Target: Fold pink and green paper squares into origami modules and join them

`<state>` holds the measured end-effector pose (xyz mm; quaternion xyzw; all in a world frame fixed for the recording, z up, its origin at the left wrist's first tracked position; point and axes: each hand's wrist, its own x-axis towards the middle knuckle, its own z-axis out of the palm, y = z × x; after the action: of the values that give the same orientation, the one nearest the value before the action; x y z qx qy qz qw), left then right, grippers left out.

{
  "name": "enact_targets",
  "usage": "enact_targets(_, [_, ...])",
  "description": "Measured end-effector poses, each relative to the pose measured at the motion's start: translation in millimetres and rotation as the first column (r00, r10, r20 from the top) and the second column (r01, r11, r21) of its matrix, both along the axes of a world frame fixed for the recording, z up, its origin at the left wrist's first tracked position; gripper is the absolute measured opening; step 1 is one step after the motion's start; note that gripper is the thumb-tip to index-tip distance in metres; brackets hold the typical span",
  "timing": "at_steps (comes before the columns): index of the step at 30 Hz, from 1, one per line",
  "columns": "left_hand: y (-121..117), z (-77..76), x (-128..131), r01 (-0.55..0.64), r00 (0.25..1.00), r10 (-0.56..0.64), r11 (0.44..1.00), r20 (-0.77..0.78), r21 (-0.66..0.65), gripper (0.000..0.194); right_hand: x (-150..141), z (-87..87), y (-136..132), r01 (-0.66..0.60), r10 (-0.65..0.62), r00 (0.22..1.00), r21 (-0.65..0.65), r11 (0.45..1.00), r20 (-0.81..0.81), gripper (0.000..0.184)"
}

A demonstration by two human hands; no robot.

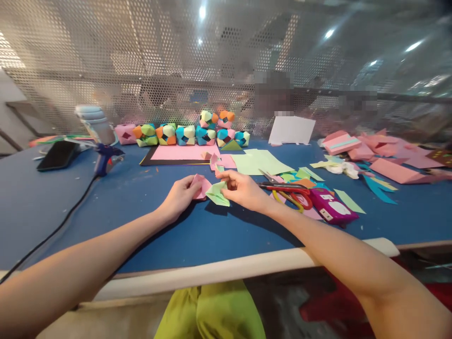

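Above the middle of the blue table, my left hand (179, 197) pinches a folded pink paper piece (202, 186) between thumb and fingers. My right hand (244, 190) grips a folded light-green paper piece (218, 194). The two pieces meet edge to edge between my hands; whether they are joined, I cannot tell. Just beyond my fingers lies another small folded pink piece (215, 163). To the right of my right hand are scissors (287, 188) with red handles, beside a purple packet (332, 207).
Several finished paper balls (185, 135) line the back by the perforated metal screen. Light-green sheets (263, 162) and pink sheets (183, 152) lie ahead. At left are a glue gun (104, 159) with its cord, a phone (58, 155) and a jar (93, 123). Pink folded paper (399, 172) heaps at right.
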<state>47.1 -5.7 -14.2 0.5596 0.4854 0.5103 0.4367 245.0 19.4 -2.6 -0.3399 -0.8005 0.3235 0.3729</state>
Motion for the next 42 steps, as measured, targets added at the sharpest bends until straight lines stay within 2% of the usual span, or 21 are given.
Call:
enact_targets(3, [-10, 4.5, 7, 0.107, 0.985, -0.094, 0.991, 0.146, -0.079, 0.031, 1, 2.7, -6, 0.056, -0.065, 0.997, 0.161, 0.985, 0.047, 0.038])
enact_targets(6, [-20, 11.7, 12, 0.207, 0.945, -0.167, 0.971, 0.281, -0.120, 0.032, 3, 5.0, -7, 0.069, -0.101, 0.992, 0.346, 0.936, 0.075, 0.037])
enact_targets(9, [-26, 17.5, 14, 0.227, 0.938, -0.173, 0.961, 0.300, -0.157, 0.035, 3, 5.1, -9, 0.056, -0.103, 0.992, 0.473, 0.879, 0.074, 0.037])
enact_targets(11, [-28, 19.1, 15, 0.206, 0.946, -0.150, 0.963, 0.287, -0.176, 0.038, 2, 4.9, -11, 0.063, -0.108, 0.992, 0.504, 0.862, 0.061, 0.036])
enact_targets(14, [-27, 18.6, 16, 0.193, 0.947, -0.135, 0.964, 0.291, -0.182, 0.040, -1, 5.6, -15, 0.086, -0.106, 0.994, 0.422, 0.902, 0.023, 0.033])
enact_targets(16, [-26, 17.4, 15, 0.187, 0.946, -0.129, 0.966, 0.298, -0.176, 0.037, -2, 7.0, -17, 0.078, -0.075, 0.997, 0.266, 0.961, -0.020, 0.033])
enact_targets(18, [-25, 16.2, 14, 0.165, 0.950, -0.111, 0.972, 0.293, -0.165, 0.035, -3, 8.9, -17, 0.045, -0.039, 0.996, 0.078, 0.996, -0.080, 0.035])
enact_targets(21, [-23, 14.6, 12, 0.120, 0.953, -0.069, 0.980, 0.295, -0.159, 0.033, -4, 11.4, -16, -0.017, -0.008, 0.987, -0.151, 0.988, -0.162, 0.035])
enact_targets(24, [-22, 13.3, 11, 0.068, 0.952, -0.021, 0.987, 0.305, -0.144, 0.033, -5, 11.0, -15, -0.049, 0.000, 0.986, -0.291, 0.955, -0.166, 0.032])
enact_targets(27, [-22, 12.2, 11, 0.044, 0.963, -0.011, 0.992, 0.268, -0.120, 0.034, -7, 7.2, -14, -0.038, -0.002, 0.993, -0.333, 0.942, -0.119, 0.025])
enact_targets(32, [-25, 13.2, 10, 0.036, 0.994, -0.027, 0.996, 0.105, -0.080, 0.038, -10, 2.2, -10, 0.034, -0.072, 0.991, -0.302, 0.953, -0.116, 0.017])
enact_targets(37, [-28, 15.9, 10, 0.033, 0.997, -0.035, 0.999, -0.068, -0.029, 0.037, -9, 5.9, -11, 0.126, -0.151, 0.986, -0.270, 0.955, -0.074, 0.016])
enact_targets(39, [-28, 15.5, 10, 0.050, 0.995, -0.053, 0.998, -0.082, -0.032, 0.038, -8, 8.7, -12, 0.152, -0.174, 0.983, -0.263, 0.953, -0.061, 0.014])
enact_targets(42, [-26, 12.8, 10, 0.089, 0.996, -0.091, 0.994, -0.022, -0.060, 0.039, -5, 12.5, -11, 0.170, -0.196, 0.978, -0.262, 0.950, -0.077, 0.011])
